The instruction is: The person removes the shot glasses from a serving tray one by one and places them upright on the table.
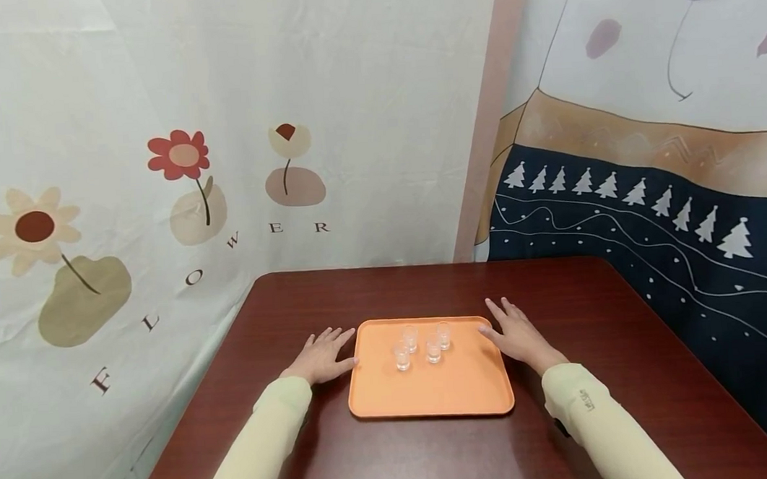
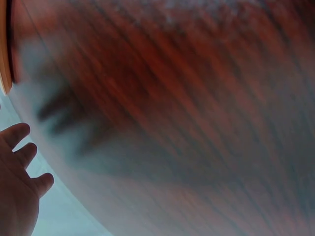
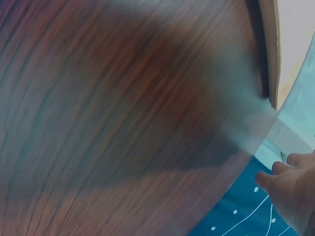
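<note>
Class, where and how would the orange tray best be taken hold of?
Probably take the tray by opposite ends of its raised rim, left hand coming from the left, right hand from the right. It lies flat, the rim offers an edge, and four small glasses stand inside, so holding both ends should keep it level.

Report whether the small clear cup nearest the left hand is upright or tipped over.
Upright: in the head view, the cup stands on its base on the orange tray, rim uppermost.

A cloth-walled nook; printed hangings (image 1: 384,124) back a wood-grained table (image 1: 425,289)
</note>
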`<state>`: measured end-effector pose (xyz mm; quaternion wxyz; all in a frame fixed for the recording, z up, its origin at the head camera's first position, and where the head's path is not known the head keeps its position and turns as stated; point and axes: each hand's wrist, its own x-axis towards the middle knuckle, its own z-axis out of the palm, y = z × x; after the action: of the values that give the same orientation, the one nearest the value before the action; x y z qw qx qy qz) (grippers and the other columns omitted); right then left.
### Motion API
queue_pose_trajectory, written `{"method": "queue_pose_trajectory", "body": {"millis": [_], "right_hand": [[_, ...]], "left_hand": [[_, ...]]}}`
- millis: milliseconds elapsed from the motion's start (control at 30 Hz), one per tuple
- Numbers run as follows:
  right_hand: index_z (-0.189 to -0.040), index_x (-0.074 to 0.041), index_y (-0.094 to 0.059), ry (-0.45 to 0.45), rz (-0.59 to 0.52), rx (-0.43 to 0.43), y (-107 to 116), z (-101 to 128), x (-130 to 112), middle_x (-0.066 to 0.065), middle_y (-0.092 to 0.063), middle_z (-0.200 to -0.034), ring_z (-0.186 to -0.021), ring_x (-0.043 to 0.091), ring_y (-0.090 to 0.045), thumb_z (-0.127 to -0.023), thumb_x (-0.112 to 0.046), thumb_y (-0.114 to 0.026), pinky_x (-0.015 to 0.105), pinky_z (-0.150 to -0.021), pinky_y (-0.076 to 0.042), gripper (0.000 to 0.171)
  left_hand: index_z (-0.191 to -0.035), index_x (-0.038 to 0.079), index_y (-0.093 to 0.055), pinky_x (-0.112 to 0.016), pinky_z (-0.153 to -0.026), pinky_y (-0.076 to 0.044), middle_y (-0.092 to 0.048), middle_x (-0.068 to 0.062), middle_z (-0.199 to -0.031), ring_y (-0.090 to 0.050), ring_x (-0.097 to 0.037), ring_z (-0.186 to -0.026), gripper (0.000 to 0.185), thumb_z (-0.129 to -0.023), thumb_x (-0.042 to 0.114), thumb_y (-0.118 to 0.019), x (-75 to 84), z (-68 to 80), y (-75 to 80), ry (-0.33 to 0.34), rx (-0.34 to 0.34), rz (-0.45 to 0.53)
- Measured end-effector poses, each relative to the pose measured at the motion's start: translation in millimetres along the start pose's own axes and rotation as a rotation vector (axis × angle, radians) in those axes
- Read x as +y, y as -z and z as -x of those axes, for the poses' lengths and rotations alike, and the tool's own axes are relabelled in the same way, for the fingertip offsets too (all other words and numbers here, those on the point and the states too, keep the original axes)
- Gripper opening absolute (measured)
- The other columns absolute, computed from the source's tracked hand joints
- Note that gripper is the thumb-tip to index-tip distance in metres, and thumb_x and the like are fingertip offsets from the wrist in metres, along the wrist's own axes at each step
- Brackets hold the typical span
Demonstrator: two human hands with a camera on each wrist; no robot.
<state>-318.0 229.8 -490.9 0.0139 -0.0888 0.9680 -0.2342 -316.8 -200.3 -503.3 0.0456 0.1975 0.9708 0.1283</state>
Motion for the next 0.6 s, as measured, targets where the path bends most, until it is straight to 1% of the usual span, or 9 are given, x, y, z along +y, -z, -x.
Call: {"method": "queue_pose_trajectory", "body": {"millis": [67,200,300,367,533,600], "right_hand": [[-0.159,-0.01,-0.023,0.023,-0.013,0.003,-2.4,-0.3,-1.2,0.03,-0.012,-0.16,-0.144,0.052,-0.014,-0.101,-0.049,-0.051,0.069,-0.11,-0.018,0.075],[-0.158,-0.01,-0.025,0.061,-0.037,0.006,-5.1,-0.7,-7.0,0.03,-0.016,-0.159,-0.143,0.052,-0.018,-0.102,-0.045,-0.052,0.069,-0.109,-0.02,0.072],[-0.158,-0.01,-0.027,0.067,-0.056,-0.001,-7.0,-0.7,-12.8,0.029,-0.019,-0.159,-0.142,0.052,-0.021,-0.102,-0.042,-0.054,0.07,-0.109,-0.021,0.07],[-0.158,-0.01,-0.028,0.067,-0.073,-0.011,-9.0,-1.2,-15.6,0.028,-0.02,-0.159,-0.142,0.051,-0.022,-0.102,-0.041,-0.055,0.07,-0.108,-0.021,0.069],[-0.157,-0.01,-0.031,0.072,-0.154,-0.019,-14.5,-2.7,-19.6,0.024,-0.027,-0.158,-0.143,0.046,-0.026,-0.101,-0.037,-0.058,0.068,-0.109,-0.022,0.068],[-0.156,-0.009,-0.033,0.082,-0.189,-0.006,-16.9,-2.9,-21.2,0.024,-0.032,-0.156,-0.141,0.046,-0.03,-0.1,-0.034,-0.06,0.066,-0.109,-0.025,0.066]], "left_hand": [[-0.153,0.012,-0.041,-0.067,-0.111,-0.017,-0.04,-0.023,-0.151,-0.03,-0.042,-0.143,0.07,-0.096,0.05,-0.056,0.8,0.4,-1.0,-0.005,-0.003,0.003],[-0.152,0.016,-0.043,-0.065,-0.113,-0.017,-0.039,-0.021,-0.152,-0.029,-0.041,-0.144,0.065,-0.097,0.049,-0.055,2.0,0.5,-0.4,0.0,-0.018,0.015],[-0.152,0.018,-0.044,-0.065,-0.113,-0.017,-0.04,-0.021,-0.152,-0.029,-0.041,-0.144,0.063,-0.098,0.049,-0.054,2.6,1.2,-0.3,-0.002,-0.028,0.027],[-0.151,0.017,-0.046,-0.066,-0.112,-0.018,-0.04,-0.022,-0.152,-0.029,-0.042,-0.143,0.062,-0.098,0.048,-0.055,2.3,1.2,-0.9,-0.008,-0.025,0.036],[-0.151,0.017,-0.046,-0.065,-0.112,-0.02,-0.04,-0.022,-0.152,-0.031,-0.043,-0.142,0.062,-0.098,0.048,-0.055,2.4,1.7,-1.2,-0.003,-0.036,0.045],[-0.151,0.017,-0.045,-0.065,-0.111,-0.021,-0.039,-0.022,-0.152,-0.031,-0.043,-0.142,0.062,-0.098,0.048,-0.055,2.7,2.0,-1.0,0.001,-0.042,0.052]]}}
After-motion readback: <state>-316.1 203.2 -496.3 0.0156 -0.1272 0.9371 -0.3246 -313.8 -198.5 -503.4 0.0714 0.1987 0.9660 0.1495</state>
